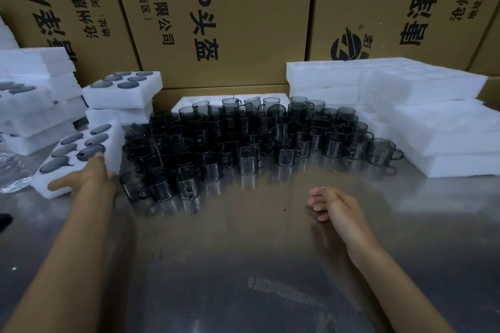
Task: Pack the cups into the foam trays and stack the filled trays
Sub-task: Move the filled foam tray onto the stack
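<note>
I have the left hand (89, 173) gripping the near edge of a filled tray (81, 154), tilted at the left of the worktop (243, 251), beside the loose cups (243, 138). The right hand (331, 204) hovers relaxed, holding nothing. I judge this the stacking step: next the tray goes onto the filled stack (121, 92) behind it, set square.

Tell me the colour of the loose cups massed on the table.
Smoky dark grey, see-through glass cups, with handles; the head view shows them best.
</note>
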